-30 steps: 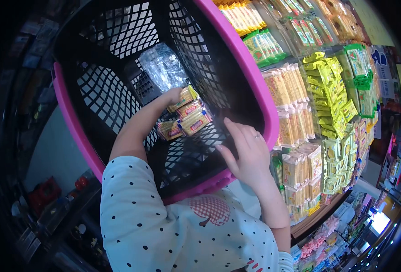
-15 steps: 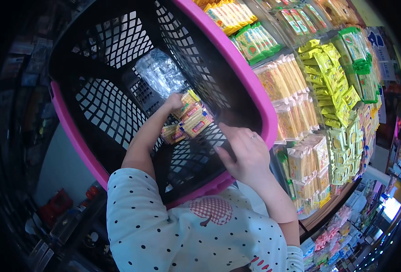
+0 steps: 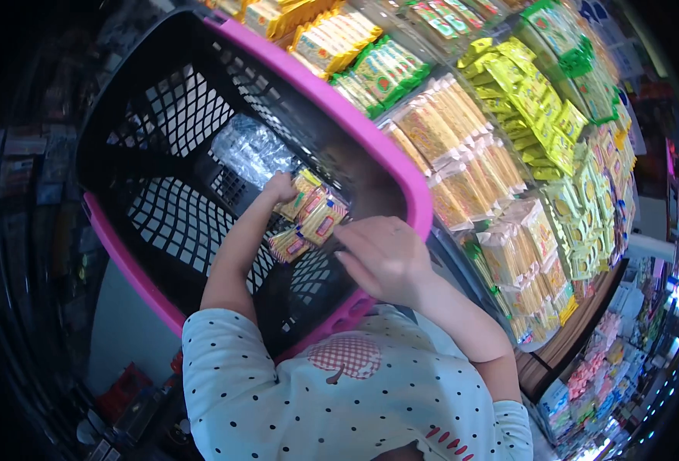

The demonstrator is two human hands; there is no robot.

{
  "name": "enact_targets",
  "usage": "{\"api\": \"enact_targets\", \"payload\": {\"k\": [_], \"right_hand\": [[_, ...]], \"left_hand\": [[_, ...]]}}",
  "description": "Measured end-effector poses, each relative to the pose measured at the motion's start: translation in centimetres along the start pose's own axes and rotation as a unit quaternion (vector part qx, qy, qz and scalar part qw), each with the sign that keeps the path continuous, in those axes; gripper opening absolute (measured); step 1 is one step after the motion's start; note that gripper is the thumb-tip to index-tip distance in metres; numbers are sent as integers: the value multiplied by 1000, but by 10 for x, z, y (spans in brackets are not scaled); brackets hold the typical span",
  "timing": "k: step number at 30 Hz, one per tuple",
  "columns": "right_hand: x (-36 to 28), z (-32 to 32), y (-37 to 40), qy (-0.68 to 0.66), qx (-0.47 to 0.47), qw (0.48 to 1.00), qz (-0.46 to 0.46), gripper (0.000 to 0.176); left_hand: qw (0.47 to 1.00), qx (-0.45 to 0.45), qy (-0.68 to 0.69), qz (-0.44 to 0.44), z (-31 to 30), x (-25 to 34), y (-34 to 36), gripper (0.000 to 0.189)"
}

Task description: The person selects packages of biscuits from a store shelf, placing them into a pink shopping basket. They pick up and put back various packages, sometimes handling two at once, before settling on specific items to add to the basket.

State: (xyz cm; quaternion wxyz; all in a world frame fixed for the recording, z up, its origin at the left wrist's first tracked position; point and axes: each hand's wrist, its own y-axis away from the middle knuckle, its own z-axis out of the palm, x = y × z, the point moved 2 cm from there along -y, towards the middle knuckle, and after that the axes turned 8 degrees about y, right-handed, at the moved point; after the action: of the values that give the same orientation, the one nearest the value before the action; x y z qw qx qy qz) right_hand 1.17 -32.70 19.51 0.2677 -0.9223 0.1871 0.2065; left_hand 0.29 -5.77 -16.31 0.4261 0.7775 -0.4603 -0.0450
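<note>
Deep in a black basket with a pink rim (image 3: 339, 100), my left hand (image 3: 280, 187) is closed at the edge of a small group of snack packets (image 3: 314, 213). They are yellowish, with red and blue print, and lie against one another; part of them is hidden behind the fingers. My right hand (image 3: 388, 256) is over the basket's near right side, thumb and fingers apart, fingertips close to the nearest packet. Just beyond my left hand lies a clear plastic bundle (image 3: 251, 150) at the basket's bottom.
Along the right stands a shelf of packaged snacks: green packets (image 3: 382, 73), pale wafer-like packs (image 3: 439, 115) and bright yellow-green bags (image 3: 528, 96). A wooden shelf edge (image 3: 577, 334) runs at lower right, with pink goods (image 3: 594, 357) beyond it. Red items (image 3: 124, 390) sit low at left.
The view has shifted, so basket and shelf appear farther left. My left hand stays at the packets; my right hand stays beside them with its fingers apart.
</note>
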Motion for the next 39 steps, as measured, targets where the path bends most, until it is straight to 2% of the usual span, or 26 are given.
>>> {"api": "enact_targets", "payload": {"k": [1,3,4,6,9,12,13,15,16,17,18,19,20,22,23,25,26,27,29,30,32,33,34,36,38,39], "right_hand": [[1,0,3,11,46,998,-42,33],[-2,-4,10,21,57,996,-62,31],[-4,-10,13,24,61,994,-86,29],[-9,-32,22,59,103,990,-72,26],[-4,-55,50,87,160,981,-72,29],[5,-84,88,100,143,985,-5,30],[10,-93,106,128,175,976,6,29],[18,-114,146,183,220,956,57,29],[21,-124,168,209,250,942,84,28],[24,-132,189,232,278,926,107,23],[25,-142,212,245,286,918,120,23],[27,-153,236,262,295,901,181,21],[30,-163,259,275,302,881,239,19],[36,-176,306,285,313,860,284,18],[40,-183,324,289,317,844,322,17],[44,-197,350,276,315,847,326,17],[48,-205,362,265,311,853,325,16],[50,-211,370,266,292,862,318,16],[60,-217,390,262,274,876,297,16],[65,-219,400,264,252,890,273,17],[74,-228,424,245,243,899,269,17],[76,-238,436,258,249,894,270,17],[78,-245,449,270,256,888,270,17],[86,-256,487,274,261,881,283,16],[92,-278,525,281,263,845,372,15],[94,-288,542,285,262,847,365,15]], "left_hand": [[999,33,-32,14,-6,3,0,53],[996,-11,-81,34,-21,9,0,53],[990,-32,-131,41,-43,35,26,50],[969,17,-223,103,-55,45,32,40],[938,0,-296,179,-90,88,72,31],[917,-53,-357,169,-117,120,101,36],[928,-41,-331,168,-129,137,122,36],[934,-55,-282,215,-154,176,163,25],[944,-38,-260,201,-166,181,170,31],[936,-7,-265,231,-177,207,200,28],[928,10,-253,271,-188,199,191,25],[930,22,-213,297,-194,236,230,21],[933,39,-191,303,-204,239,237,20],[939,93,-232,235,-220,267,273,18],[925,149,-217,276,-223,276,290,18],[921,216,-200,254,-227,296,319,16],[911,257,-194,258,-224,310,334,15],[910,258,-198,255,-216,325,345,15],[860,354,-78,358,-196,360,371,15],[862,354,-81,353,-177,382,383,15],[802,410,-18,434,-135,428,405,14],[786,405,-30,467,-113,448,408,13],[807,379,-10,453,-94,457,403,13],[804,346,-34,483,-41,503,414,14],[776,310,-102,540,4,546,420,16],[771,290,-93,560,23,562,420,18]]}}
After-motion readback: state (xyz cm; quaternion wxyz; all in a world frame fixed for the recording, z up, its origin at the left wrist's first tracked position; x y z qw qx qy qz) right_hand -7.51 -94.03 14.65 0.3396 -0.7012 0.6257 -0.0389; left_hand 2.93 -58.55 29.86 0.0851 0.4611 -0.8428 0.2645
